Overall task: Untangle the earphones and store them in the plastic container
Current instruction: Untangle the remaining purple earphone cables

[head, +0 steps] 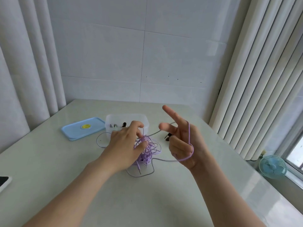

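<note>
My left hand [126,145] pinches strands of the purple earphones [148,149]. My right hand [182,141] has their cord [189,133] looped round curled fingers. Draw slack slowly.

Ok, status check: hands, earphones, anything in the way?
Left hand pinching the tangled purple earphones. Right hand has their cord looped round it. Container open, lid off. Grey cable lies by the tangle.

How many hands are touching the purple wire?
2. The left hand pinches into the tangle of purple wire. The right hand, to the right of the tangle, has one strand looped round it.
</note>
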Motion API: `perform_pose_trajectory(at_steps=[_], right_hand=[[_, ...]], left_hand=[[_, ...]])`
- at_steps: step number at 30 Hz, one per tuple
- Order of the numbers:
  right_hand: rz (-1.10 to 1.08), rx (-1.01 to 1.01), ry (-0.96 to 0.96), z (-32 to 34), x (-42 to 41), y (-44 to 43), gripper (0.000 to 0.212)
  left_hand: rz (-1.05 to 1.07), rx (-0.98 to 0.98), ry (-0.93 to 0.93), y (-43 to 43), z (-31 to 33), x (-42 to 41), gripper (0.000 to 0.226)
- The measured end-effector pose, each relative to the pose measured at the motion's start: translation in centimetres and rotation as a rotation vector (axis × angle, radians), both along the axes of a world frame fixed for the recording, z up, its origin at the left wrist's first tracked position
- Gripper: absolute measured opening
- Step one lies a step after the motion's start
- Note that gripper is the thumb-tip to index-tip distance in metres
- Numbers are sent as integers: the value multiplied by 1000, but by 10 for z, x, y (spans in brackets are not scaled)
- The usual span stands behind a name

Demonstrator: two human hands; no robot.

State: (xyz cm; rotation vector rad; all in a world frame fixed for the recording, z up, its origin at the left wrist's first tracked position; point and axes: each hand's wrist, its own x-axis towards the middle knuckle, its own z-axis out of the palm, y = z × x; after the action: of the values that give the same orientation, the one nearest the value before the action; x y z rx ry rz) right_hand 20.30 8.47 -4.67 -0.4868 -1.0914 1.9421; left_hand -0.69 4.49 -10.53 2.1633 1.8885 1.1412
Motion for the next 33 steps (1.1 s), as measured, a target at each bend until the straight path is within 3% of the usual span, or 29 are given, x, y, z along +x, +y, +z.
perform_pose_trajectory(at_steps=[2,4,8,11,13,16,18,22,27,31,33], right_hand=[[14,14,-74,-1,-2,2,48],[-121,110,-282,-4,-7,5,48],[-555,548,-746,-12,-12,4,44],[-907,810,-1169,-14,-9,3,53],[-1061,959,-1301,-15,-7,4,53],[-1093,1232,-1272,-22,-2,14,54],[-1022,1316,-1196,-27,1,20,58],[-968,1301,-1143,-32,1,24,44],[-855,1133,-1075,-35,-5,26,37],[-825,1080,-1135,-43,-3,31,26],[-863,1078,-1282,-42,-2,30,23]], left_hand=[[62,33,91,3,-5,-4,23],[115,71,133,5,-6,-8,7],[217,213,122,6,-3,-14,14],[281,269,28,4,3,-19,17],[370,279,-30,1,9,-22,27],[467,285,-39,-4,17,-24,50],[452,281,-160,-7,23,-23,49],[362,244,-434,-8,30,-21,45],[420,351,-309,-5,27,-24,55],[427,522,-318,-7,30,-21,28],[414,557,-308,-7,30,-21,18]])
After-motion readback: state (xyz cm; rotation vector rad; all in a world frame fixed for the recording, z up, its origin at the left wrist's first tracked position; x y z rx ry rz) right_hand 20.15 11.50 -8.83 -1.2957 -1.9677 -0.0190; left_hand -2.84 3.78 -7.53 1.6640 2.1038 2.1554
